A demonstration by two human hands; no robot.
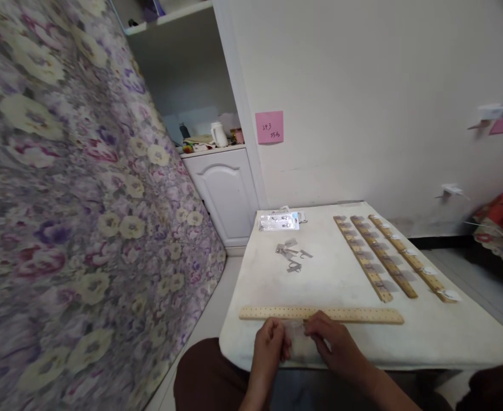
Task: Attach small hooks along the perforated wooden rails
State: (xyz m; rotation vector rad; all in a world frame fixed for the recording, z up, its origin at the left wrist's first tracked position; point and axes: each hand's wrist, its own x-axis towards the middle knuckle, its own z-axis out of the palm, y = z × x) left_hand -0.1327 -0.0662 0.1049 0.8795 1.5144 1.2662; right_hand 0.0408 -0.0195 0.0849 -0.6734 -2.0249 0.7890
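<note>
My left hand (271,342) and my right hand (335,342) are close together at the near edge of the white table (448,331). Both are pinched on a small clear plastic packet (297,338) held between them. Just beyond my fingers a long perforated wooden strip (362,315) lies crosswise on the table. Several small metal hooks (292,255) lie loose near the table's middle.
Three more wooden strips (380,257) with hooks lie side by side at the right. A clear blister pack (278,221) rests at the far left corner. A flowered mattress (63,200) leans at the left; a white cabinet (226,194) and a wall with a pink note (269,127) stand behind.
</note>
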